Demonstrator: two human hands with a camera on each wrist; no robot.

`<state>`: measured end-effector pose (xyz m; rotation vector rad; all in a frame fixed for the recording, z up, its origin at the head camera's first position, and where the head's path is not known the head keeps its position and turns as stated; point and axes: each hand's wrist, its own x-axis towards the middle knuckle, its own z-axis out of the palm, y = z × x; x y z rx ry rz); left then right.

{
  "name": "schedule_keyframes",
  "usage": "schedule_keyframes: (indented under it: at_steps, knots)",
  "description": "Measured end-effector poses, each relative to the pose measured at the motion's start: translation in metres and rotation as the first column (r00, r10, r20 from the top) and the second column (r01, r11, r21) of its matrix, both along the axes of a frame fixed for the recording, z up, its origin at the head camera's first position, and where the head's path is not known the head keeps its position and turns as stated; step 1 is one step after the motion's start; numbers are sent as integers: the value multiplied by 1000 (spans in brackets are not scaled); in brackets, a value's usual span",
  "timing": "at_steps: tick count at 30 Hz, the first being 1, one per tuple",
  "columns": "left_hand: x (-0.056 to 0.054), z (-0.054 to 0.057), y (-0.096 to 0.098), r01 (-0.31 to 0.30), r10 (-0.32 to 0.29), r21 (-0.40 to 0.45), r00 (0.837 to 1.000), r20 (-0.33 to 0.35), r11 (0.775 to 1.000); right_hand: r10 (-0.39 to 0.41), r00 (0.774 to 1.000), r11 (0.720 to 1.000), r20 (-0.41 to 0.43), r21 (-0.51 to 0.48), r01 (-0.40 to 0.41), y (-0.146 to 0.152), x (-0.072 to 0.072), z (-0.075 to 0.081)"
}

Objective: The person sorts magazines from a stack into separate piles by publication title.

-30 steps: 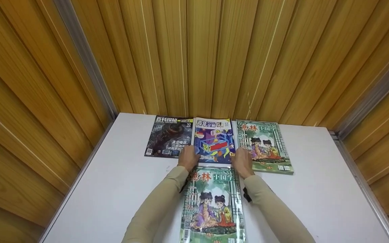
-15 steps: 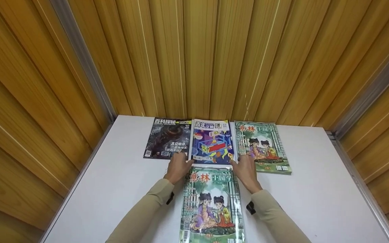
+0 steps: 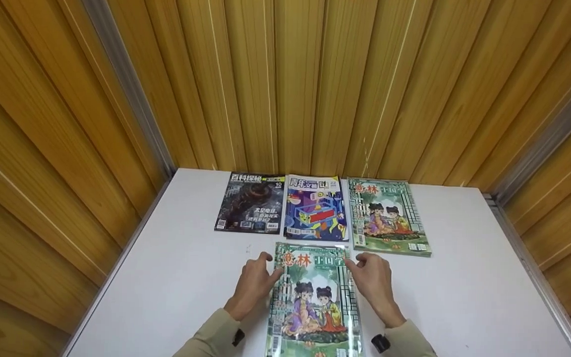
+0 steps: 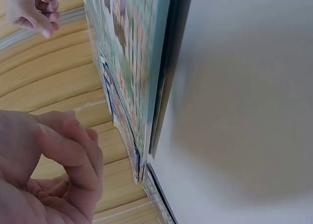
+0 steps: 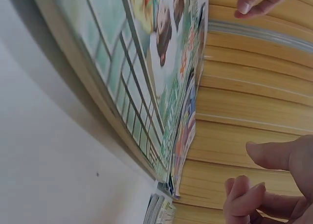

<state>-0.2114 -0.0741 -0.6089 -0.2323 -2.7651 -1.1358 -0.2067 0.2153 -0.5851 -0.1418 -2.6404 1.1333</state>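
Note:
A green-covered magazine (image 3: pixel 315 302) with two cartoon figures lies nearest the body, and layered edges show under its cover (image 4: pixel 137 48) in the left wrist view. Over its upper left edge hovers my left hand (image 3: pixel 253 282), fingers loosely bent and holding nothing. My right hand (image 3: pixel 373 280) is at the upper right edge, its thumb apart from its bent fingers (image 5: pixel 242 202) and nothing between them. Both hands appear raised above the cover in the wrist views. Just beyond them lies a purple magazine (image 3: pixel 316 210), slightly uneven at its edges.
Left of the purple magazine lies a dark-covered one (image 3: pixel 250 203); to its right is another green magazine (image 3: pixel 389 215) with the same cartoon cover. All rest on a white table (image 3: pixel 464 277). Wood-patterned panels (image 3: pixel 295 84) rise behind and at both sides.
Both hands have left the sides of the purple magazine and drawn back toward the body, to the upper edges of the near green magazine. The magazines stay in place.

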Motion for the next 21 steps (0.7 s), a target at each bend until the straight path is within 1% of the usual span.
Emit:
schedule_keyframes:
  at_steps: [3,5,9,12,14,15,16,18,21]
  knots:
    - [19,-3,-2,-14,14,-2,1000,23,1000,-17,1000,1000,21,0,17,0,15,2]
    - [30,-4,-3,-28,28,-21,999,38,999,-25,999,1000,38,2,25,1,24,3]
    - [50,-6,-5,-46,50,-43,993,102,998,-42,996,999,82,14,41,3,40,5]
    - [61,-6,-8,-60,67,-40,977,200,997,-52,990,999,132,22,49,5,51,2]
    - [67,-9,-10,-62,67,-29,966,250,998,-56,983,998,175,24,52,6,59,0]
    - [69,-13,-11,-63,68,-29,959,274,998,-54,980,998,194,28,49,6,62,-2]
    - [70,-20,-12,-65,70,-27,954,293,998,-50,976,999,210,30,45,6,66,-3]
    - [71,-40,-14,-56,66,-39,951,304,998,-39,973,999,227,46,29,6,73,-6]
    - [69,-72,-18,-24,38,-48,945,324,999,-17,970,998,243,64,1,5,81,-12]
